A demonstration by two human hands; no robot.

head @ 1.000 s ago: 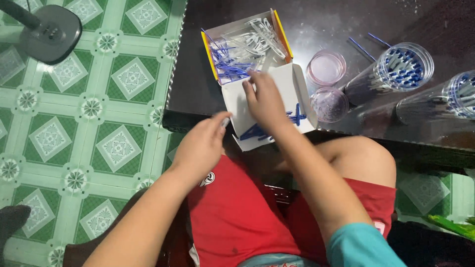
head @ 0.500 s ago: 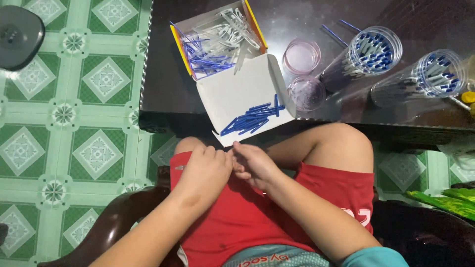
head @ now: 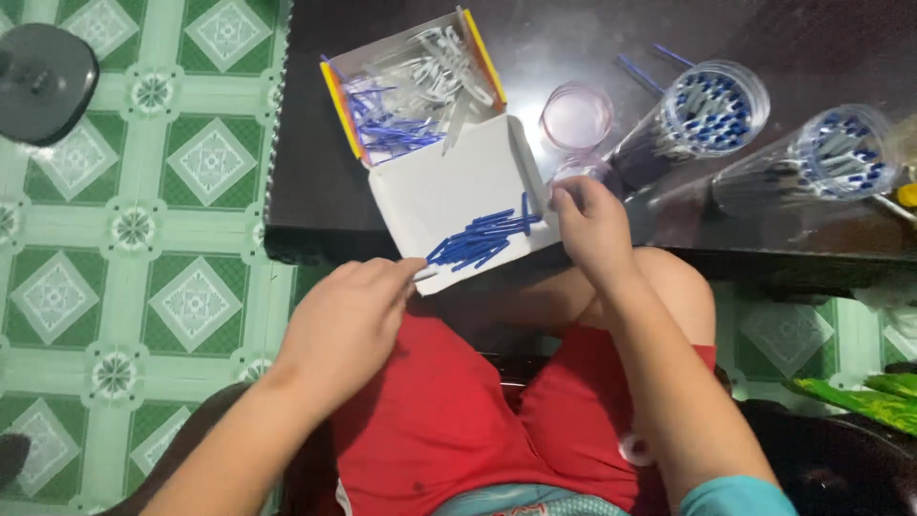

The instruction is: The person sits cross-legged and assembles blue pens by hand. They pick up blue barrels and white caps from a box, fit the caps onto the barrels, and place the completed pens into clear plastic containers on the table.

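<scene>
The small blue sticks [head: 482,239] lie heaped on the white box flap [head: 449,196] that juts over the front edge of the dark surface [head: 306,205]. The right hand [head: 590,225] pinches one upright stick at the flap's right rim, while the left hand [head: 349,320] closes narrowly on something pale at its near corner — what, I cannot tell. A light, steady grip looks wise, since the flap overhangs the red-shorted lap [head: 449,430]; two clear tubes [head: 688,124] crowd the right, with open room toward the tiled floor [head: 143,239].

I see a white cardboard box flap [head: 449,196], matt and smooth. At my 12 o'clock the dark table [head: 564,38] looks shiny. At 2 o'clock, two clear plastic tubes [head: 755,143] look glossy.
</scene>
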